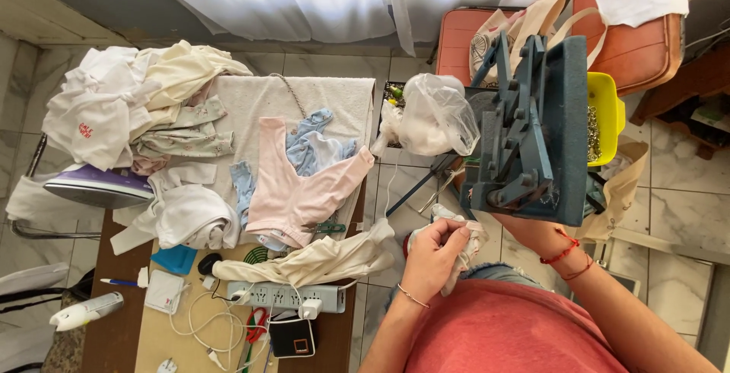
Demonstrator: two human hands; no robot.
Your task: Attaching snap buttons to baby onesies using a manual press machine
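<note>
Pinching a small white garment (465,238) in the closed left hand (435,255) just below the blue-grey press machine (532,137), right hand (525,225) mostly hidden beneath it, grip unclear, apparently positioning fabric, next needing careful alignment under the press head.

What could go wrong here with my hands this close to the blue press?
The left hand pinches a small white cloth right under the blue press; fingers could get caught. The right hand is hidden behind the press, so it works out of view. The cream garment hangs off the table edge and may slip.
</note>
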